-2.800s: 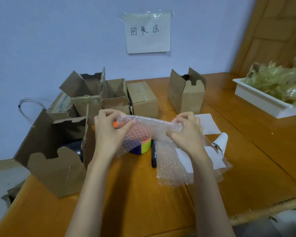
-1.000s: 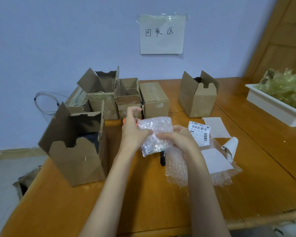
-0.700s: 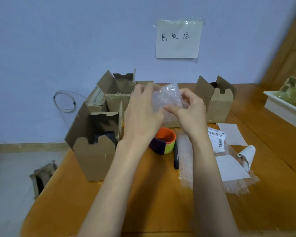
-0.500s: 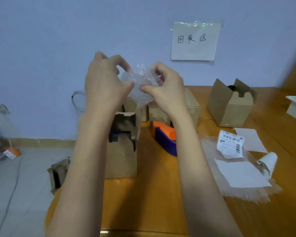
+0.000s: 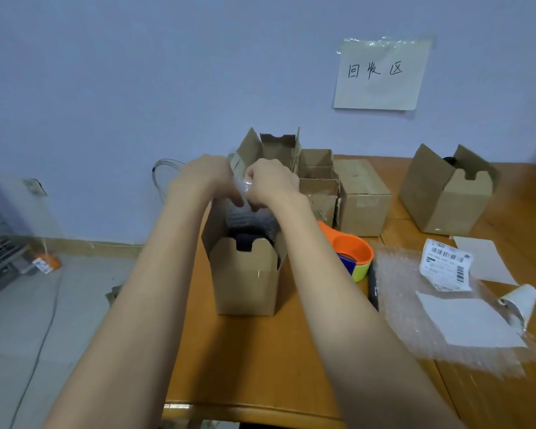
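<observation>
The left hand and right hand both pinch the top edge of the bubble-wrap bundle, fingers curled onto it; the bundle hangs just under the fingertips, its long axis roughly upright; the open cardboard box stands straight below the grip, mouth up, with something dark inside; both hands are equally near, so the coming move is probably a plain lowering.

Both hands, left hand and right hand, pinch bubble wrap above the open cardboard box.
</observation>
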Motion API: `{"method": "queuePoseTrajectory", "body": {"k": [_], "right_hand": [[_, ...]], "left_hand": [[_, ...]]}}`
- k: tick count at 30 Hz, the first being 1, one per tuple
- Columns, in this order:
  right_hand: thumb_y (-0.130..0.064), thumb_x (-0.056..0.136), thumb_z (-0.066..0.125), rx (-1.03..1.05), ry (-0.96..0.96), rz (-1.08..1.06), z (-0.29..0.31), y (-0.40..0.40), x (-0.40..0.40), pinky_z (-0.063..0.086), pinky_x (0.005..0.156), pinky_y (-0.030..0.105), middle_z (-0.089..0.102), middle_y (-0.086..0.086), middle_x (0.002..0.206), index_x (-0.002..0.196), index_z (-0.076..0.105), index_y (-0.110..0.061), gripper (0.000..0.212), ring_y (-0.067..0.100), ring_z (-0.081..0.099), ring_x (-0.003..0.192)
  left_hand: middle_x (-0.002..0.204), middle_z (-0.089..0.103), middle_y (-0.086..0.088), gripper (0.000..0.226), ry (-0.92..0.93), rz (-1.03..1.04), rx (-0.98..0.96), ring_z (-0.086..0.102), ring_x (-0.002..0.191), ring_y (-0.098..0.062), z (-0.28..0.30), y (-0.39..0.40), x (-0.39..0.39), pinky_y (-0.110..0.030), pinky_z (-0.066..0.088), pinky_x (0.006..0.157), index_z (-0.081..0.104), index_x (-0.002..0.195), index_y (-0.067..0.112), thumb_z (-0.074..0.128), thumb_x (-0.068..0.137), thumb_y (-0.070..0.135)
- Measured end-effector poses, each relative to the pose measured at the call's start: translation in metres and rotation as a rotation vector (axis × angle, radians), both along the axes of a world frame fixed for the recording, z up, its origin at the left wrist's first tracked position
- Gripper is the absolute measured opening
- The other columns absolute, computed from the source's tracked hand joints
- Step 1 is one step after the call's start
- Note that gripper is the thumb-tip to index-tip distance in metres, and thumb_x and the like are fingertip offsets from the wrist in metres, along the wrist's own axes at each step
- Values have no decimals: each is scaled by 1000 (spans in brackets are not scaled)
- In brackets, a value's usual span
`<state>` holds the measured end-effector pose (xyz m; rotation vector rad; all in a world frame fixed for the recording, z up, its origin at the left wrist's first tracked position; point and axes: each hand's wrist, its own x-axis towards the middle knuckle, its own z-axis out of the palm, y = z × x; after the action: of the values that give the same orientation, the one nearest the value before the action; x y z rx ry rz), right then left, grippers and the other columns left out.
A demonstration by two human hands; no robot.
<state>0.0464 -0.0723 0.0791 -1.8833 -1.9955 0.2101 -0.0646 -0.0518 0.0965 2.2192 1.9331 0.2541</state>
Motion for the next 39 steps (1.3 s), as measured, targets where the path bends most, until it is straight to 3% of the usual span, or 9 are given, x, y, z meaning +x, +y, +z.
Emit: {"method": "queuePoseTrajectory", "body": {"k": [2, 5, 8, 16, 21, 30, 32, 35, 39], "right_hand": [[-14, 86, 63, -9, 13, 4, -6, 1, -2, 39, 74, 32, 60, 7, 104, 92, 62, -15, 6, 29, 56, 98], [-16, 85, 66, -34, -36, -1, -16, 2, -5, 40, 93, 36, 58, 10, 122, 116, 61, -13, 32, 29, 49, 121], [-26, 82, 69, -51, -120, -28, -17, 3, -5, 30, 107, 41, 55, 10, 128, 115, 60, -15, 36, 31, 38, 130], [-9, 85, 60, -18, -48, -111, -13, 8, -6, 37, 98, 35, 60, 11, 123, 112, 63, -8, 27, 28, 54, 119], [-13, 91, 55, -30, -124, -83, -21, 11, -12, 41, 93, 32, 57, 9, 126, 119, 59, -10, 28, 28, 55, 119], [-14, 90, 53, -61, -139, -54, -27, 10, -10, 30, 107, 38, 63, 8, 117, 103, 60, -14, 14, 27, 55, 116], [-12, 89, 55, -82, -93, -25, -25, 8, -7, 29, 110, 39, 63, 8, 116, 94, 54, -16, 6, 27, 55, 116], [-10, 81, 67, -35, 92, 3, -15, 2, 6, 43, 98, 35, 61, 8, 113, 100, 62, -7, 20, 26, 57, 109], [-13, 83, 69, 245, 498, -17, 8, -34, 53, 42, 73, 14, 59, -3, 113, 109, 69, -19, 27, 8, 55, 93]], "left_hand": [[100, 61, -4, 38, 21, -57, 32, 54, 88, -21, -6, 7, 0, -29, 42, 66, 64, 104, 20, 82, 72, 25], [97, 63, -5, 33, 42, -94, 48, 55, 82, -21, -17, 14, -1, -27, 42, 61, 65, 94, 19, 84, 67, 20], [86, 63, -2, 28, 94, -78, 90, 56, 80, -21, -23, 18, -2, -24, 38, 56, 62, 77, 19, 87, 64, 25], [75, 54, 1, 28, 484, -110, 178, 48, 85, -19, -24, 20, 12, -29, 33, 76, 58, 81, 19, 78, 74, 38], [117, 60, 1, 9, 729, -160, 250, 45, 119, -20, -36, 24, 20, -28, 29, 97, 57, 99, 23, 55, 93, 28], [124, 55, 3, 21, 902, -162, 216, 39, 125, -21, -37, 19, 29, -29, 27, 98, 54, 117, 24, 45, 98, 28], [116, 54, 3, 17, 833, -83, 104, 38, 122, -22, -29, 14, 30, -31, 27, 96, 52, 105, 23, 58, 91, 30], [129, 49, -10, 50, 487, 14, 71, 37, 127, -29, -7, 3, 31, -36, 25, 104, 51, 125, 16, 71, 80, 24], [122, 51, -8, 41, -271, -26, 574, 50, 113, -25, 28, -33, 53, -33, 37, 91, 54, 119, 14, 65, 80, 22]]}}
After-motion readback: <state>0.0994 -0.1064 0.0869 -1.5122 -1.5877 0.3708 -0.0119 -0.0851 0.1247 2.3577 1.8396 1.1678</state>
